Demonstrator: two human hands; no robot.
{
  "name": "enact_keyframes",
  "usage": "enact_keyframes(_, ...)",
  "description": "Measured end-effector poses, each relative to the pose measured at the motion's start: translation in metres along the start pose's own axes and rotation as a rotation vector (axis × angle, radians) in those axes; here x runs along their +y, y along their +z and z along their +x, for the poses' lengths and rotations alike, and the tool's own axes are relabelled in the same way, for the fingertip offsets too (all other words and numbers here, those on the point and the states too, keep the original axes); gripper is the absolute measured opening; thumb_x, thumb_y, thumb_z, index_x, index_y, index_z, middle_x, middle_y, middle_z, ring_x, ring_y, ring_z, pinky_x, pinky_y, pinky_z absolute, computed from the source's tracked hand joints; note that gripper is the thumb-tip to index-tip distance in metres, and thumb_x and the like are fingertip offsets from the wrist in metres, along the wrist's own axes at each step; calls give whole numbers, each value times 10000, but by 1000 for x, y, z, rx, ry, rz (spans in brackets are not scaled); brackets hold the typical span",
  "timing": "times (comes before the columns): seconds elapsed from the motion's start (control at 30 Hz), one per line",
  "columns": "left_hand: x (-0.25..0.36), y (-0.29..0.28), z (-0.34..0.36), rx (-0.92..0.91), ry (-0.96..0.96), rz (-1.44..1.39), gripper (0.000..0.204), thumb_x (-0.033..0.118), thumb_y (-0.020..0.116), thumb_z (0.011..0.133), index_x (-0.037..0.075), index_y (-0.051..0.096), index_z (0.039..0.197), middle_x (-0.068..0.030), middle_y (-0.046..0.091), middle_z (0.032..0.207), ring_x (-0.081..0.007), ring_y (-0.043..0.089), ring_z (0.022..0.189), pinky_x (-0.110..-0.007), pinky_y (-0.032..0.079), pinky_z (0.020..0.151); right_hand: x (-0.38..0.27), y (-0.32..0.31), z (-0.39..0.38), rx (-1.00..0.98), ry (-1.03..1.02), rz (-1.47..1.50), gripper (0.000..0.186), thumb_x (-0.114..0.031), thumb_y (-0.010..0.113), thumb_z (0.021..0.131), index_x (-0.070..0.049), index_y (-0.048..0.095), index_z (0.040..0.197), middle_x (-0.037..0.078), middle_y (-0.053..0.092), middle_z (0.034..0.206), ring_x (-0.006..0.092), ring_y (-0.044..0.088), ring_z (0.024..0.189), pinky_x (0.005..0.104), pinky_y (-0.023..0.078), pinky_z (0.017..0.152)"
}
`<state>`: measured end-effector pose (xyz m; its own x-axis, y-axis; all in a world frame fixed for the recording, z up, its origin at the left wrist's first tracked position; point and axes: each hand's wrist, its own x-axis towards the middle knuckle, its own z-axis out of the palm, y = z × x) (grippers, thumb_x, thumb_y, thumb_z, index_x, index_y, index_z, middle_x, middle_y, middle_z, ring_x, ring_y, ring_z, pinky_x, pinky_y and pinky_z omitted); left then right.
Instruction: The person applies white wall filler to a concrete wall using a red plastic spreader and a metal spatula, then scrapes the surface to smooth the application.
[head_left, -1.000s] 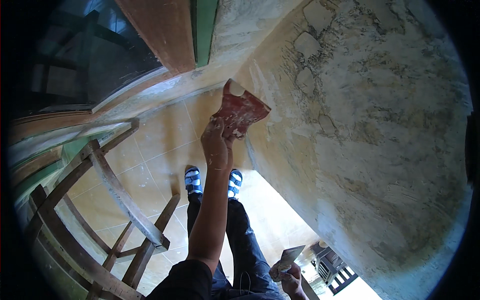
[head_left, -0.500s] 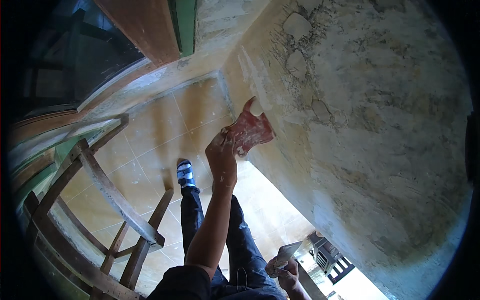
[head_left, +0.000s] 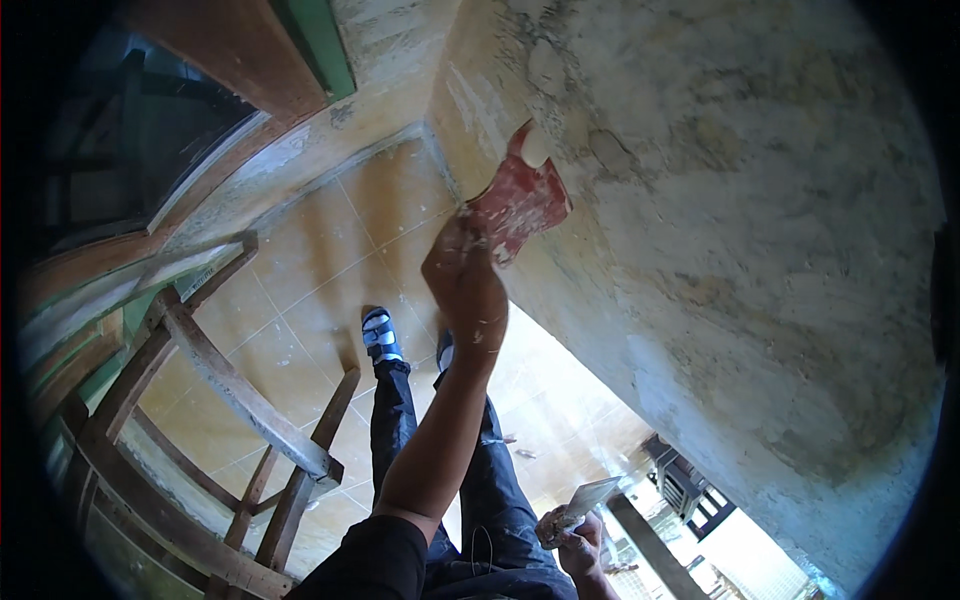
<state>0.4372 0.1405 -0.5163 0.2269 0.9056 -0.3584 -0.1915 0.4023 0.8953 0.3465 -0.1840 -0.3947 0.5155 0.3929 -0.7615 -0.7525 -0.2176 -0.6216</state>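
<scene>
The fingers of the left hand (head_left: 466, 268) pinch the near edge of a red scraper (head_left: 525, 205) streaked with pale smears, its notched corner pointing up and away; the scraper is raised above the floor (head_left: 310, 290), to the right of the floor's far corner, and appears against the large wall (head_left: 730, 270); whether it touches the plaster cannot be told. The fingers of the right hand (head_left: 583, 546), low and close to the body, curl around the caked handle of a metal-bladed trowel (head_left: 593, 496); the blade tilts up and to the right, bright with light. A bare left forearm (head_left: 440, 440) reaches from a black sleeve (head_left: 370, 560) across dark trousers (head_left: 394, 420); a strapped sandal (head_left: 381, 338) rests on the yellowish tiles, the other foot partly hidden behind the arm. The large wall rises on the right, patched grey and ochre, its surface roughened and cracked near the top; along the floor's left edge stands a worn wooden frame (head_left: 240, 395) of crossed bars; beyond it, at upper left, is a dark window (head_left: 120, 160), with a brown board (head_left: 240, 55) and a green strip (head_left: 315, 45) beside it; dark slatted furniture (head_left: 690, 490) shows at lower right.
</scene>
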Motion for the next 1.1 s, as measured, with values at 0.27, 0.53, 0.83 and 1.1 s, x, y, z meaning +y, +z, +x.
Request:
enact_keyframes(0.27, -33, -36, -40, -7, -286, -203, 254, 138, 483, 913, -65, 560, 1042, -112, 613, 979, -165, 584, 862, -270, 464, 787, 8, -2, -20, 1, -97, 76, 281, -252, 671, 776, -2, 554, 827, 101, 545, 717, 206, 527, 646, 317, 416, 579)
enact_keyframes(0.53, -54, -42, -92, 37, -320, -127, 244, 113, 459, 915, -74, 573, 1024, -114, 633, 923, -159, 594, 791, -280, 475, 717, 3, -36, -24, -25, -89, -33, 219, -184, 640, 739, 0, 521, 725, 97, 507, 641, 207, 485, 579, 342, 384, 542)
enact_keyframes(0.83, -93, 19, -174, 58, 308, -53, 322, 18, 401, 928, -92, 487, 1219, -197, 593, 1139, -250, 558, 1109, -322, 414, 960, -13, -107, -39, -197, -43, -83, 268, -202, 663, 768, 10, 538, 873, 99, 546, 729, 184, 511, 656, 314, 409, 597)
enact_keyframes(1.1, -105, 75, -208, -42, 481, 74, 470, -122, 475, 837, -23, 437, 1295, -207, 422, 1348, -325, 402, 1259, -387, 350, 1030, -19, -147, -50, -217, -38, -129, 280, -201, 663, 754, 13, 534, 880, 101, 547, 725, 197, 521, 655, 318, 415, 596)
